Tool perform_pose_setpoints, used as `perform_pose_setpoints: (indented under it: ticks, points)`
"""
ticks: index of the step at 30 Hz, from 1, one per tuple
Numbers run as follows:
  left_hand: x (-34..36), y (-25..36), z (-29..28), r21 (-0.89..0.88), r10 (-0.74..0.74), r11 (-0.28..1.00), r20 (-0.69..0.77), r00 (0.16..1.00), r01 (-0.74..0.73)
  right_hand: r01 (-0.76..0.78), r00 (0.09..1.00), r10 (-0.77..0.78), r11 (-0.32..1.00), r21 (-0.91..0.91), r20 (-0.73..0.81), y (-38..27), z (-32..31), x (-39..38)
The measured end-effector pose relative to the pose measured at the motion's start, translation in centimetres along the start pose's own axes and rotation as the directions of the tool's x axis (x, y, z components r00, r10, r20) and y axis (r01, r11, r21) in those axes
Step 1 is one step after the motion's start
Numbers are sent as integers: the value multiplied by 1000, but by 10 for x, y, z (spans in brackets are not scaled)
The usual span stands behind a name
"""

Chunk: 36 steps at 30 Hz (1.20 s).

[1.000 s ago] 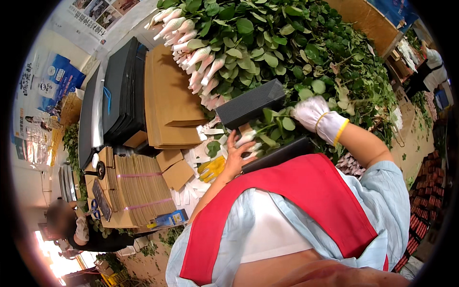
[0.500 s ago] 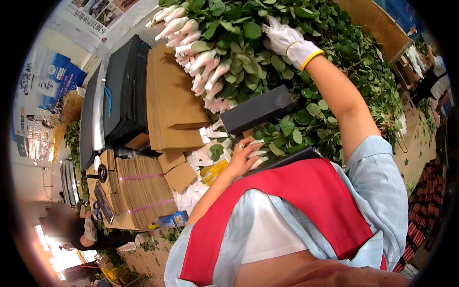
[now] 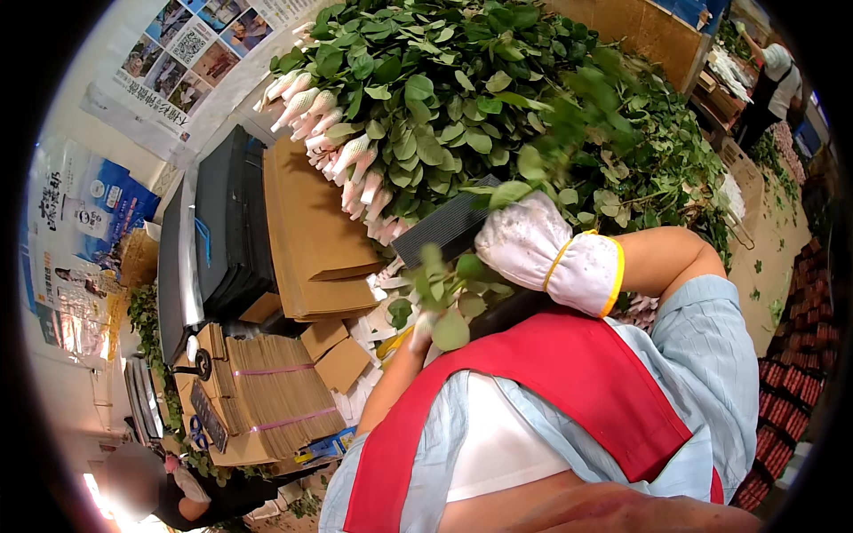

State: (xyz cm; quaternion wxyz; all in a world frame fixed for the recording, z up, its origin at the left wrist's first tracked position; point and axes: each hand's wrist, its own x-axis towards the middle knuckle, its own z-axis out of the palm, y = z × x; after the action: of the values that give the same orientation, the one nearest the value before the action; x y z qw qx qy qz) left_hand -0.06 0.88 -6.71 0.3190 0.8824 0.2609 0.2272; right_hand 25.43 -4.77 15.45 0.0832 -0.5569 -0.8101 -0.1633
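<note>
My right hand [image 3: 524, 240], in a white glove with yellow cuff, is closed on leafy stems [image 3: 555, 129] whose blurred upper leaves reach over the big pile [image 3: 418, 89]. My left hand [image 3: 410, 351] is low at centre, its fingers mostly hidden behind leaves [image 3: 449, 302] and a pale wrapped flower head [image 3: 422, 330]. A ribbed black box [image 3: 431, 231] lies between my hands and the pile; white-netted flower heads [image 3: 329, 151] line the pile's left side. A dark board [image 3: 511, 311] shows behind my right glove, near my red apron.
Flat brown cardboard [image 3: 311, 231], black sheets [image 3: 231, 222], banded cardboard stacks [image 3: 275, 391] and blue scissors [image 3: 197, 431] fill the left. A co-worker [image 3: 160, 489] is at lower left, another [image 3: 769, 84] at upper right. Dark red stacks [image 3: 791, 373] stand right of me.
My right hand went up into the pile, then came back down toward my body with leafy stems. My left hand shifted lower and left, behind leaves.
</note>
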Motion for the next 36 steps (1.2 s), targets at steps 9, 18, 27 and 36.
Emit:
perform_pose_setpoints:
  ticks: [9,18,27,36]
  points:
    - [8,8,-5,53,-49,997,-28,998,51,-121,755,11,985,122,656,44,115,-28]
    - [15,9,-19,20,-164,986,-9,986,164,-270,861,160,948,167,482,91,45,31]
    - [11,3,9,-109,-192,979,-182,964,175,-287,661,139,955,77,737,139,162,54]
    - [12,0,9,-199,-276,953,-255,927,229,-301,948,288,950,84,136,198,-26,31]
